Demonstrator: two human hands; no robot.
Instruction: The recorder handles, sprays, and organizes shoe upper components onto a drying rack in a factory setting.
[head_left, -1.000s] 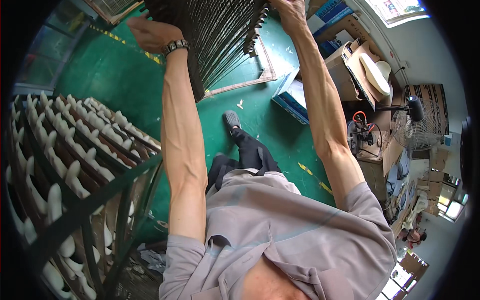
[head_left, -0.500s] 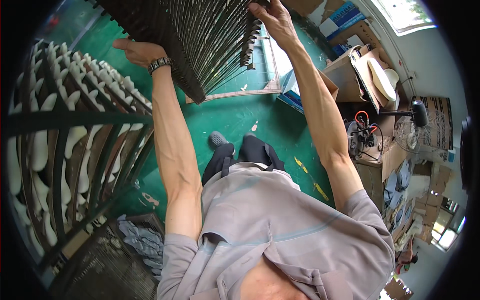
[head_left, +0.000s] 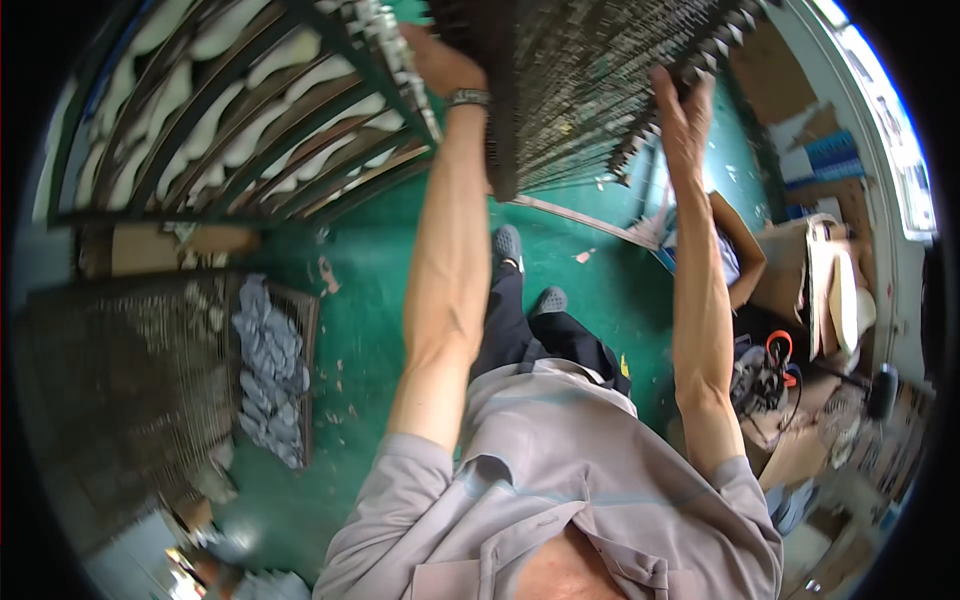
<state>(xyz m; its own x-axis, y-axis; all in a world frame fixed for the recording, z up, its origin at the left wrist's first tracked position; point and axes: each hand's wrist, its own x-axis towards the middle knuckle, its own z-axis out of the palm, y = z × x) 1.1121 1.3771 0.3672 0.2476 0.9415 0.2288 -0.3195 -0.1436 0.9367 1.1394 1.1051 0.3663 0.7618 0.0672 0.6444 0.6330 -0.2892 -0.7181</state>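
A big dark stack of slatted, wire-like trays [head_left: 570, 90] with jagged side edges is held up in front of me at the top of the picture, partly cut off by the upper edge. My left hand [head_left: 440, 65], wearing a watch-like band, grips its left side; some fingers are smeared or hidden. On the right side, my right hand [head_left: 687, 115] is closed round the toothed edge, thumb and fingers on either side. Both arms stretch forward. Beside my left hand stands a dark green rack [head_left: 340, 215] whose slanted shelves carry many white, elongated curved pieces [head_left: 235, 120].
On the left floor is a wire-mesh stack [head_left: 130, 350] with crumpled-looking grey pieces [head_left: 270, 370]. An open cardboard box [head_left: 738, 255] stands near my right forearm. Further right are cartons [head_left: 790, 275], a dark machine with an orange hose [head_left: 770, 375], and a lamp [head_left: 882, 390]. Scraps litter the green floor.
My body and view have turned left; the green shelf rack now lies ahead at upper left. Both hands still hold the dark tray stack, and my feet have shifted in a step.
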